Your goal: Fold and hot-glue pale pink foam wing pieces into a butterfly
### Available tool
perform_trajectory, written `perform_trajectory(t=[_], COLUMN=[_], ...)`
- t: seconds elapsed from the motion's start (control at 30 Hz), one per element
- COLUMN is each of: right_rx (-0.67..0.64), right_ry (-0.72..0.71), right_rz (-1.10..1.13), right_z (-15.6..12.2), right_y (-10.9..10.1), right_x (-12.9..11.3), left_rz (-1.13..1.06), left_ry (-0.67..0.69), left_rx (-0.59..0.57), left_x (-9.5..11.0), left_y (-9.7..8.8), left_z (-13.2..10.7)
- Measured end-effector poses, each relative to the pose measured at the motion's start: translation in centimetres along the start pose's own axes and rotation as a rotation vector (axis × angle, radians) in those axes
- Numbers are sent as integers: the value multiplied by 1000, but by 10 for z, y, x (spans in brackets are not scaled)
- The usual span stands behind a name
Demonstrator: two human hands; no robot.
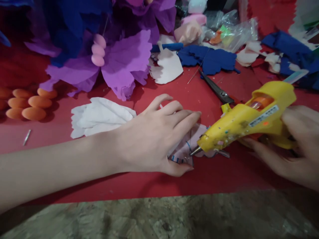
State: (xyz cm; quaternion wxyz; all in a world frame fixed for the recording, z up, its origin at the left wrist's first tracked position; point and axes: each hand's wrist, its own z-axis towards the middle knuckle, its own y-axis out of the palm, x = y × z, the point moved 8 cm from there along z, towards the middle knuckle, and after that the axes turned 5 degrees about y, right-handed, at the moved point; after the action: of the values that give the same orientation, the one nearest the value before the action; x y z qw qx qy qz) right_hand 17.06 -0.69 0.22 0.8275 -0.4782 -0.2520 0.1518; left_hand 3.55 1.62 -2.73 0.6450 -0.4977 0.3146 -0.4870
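Red covered the table, mottled floor below! Right hand clamped round the glue gun; left hand, thumb and fingers apart, lay over the pale piece on that surface.

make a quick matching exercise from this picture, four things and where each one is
1. yellow plastic glue gun
2. orange egg-shaped pieces
3. three pink oval pieces
4. folded white sheet-like piece

A. in front of purple ruffled petals
B. gripped by the right hand
C. alongside the left forearm
D. at the picture's left edge

Pairs: 1-B; 2-D; 3-A; 4-C
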Motion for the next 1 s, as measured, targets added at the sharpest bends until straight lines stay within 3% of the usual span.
perform_trajectory(t=[0.63, 1.0], right_rx=[7, 23], right_ry=[134, 218], right_rz=[-26, -26], right_z=[-12, -2], right_y=[7, 5], right_x=[24, 26], left_rz=[-16, 1], left_ry=[1, -14], left_rx=[-11, -42], left_x=[0, 0], left_y=[1, 2], left_z=[1, 0])
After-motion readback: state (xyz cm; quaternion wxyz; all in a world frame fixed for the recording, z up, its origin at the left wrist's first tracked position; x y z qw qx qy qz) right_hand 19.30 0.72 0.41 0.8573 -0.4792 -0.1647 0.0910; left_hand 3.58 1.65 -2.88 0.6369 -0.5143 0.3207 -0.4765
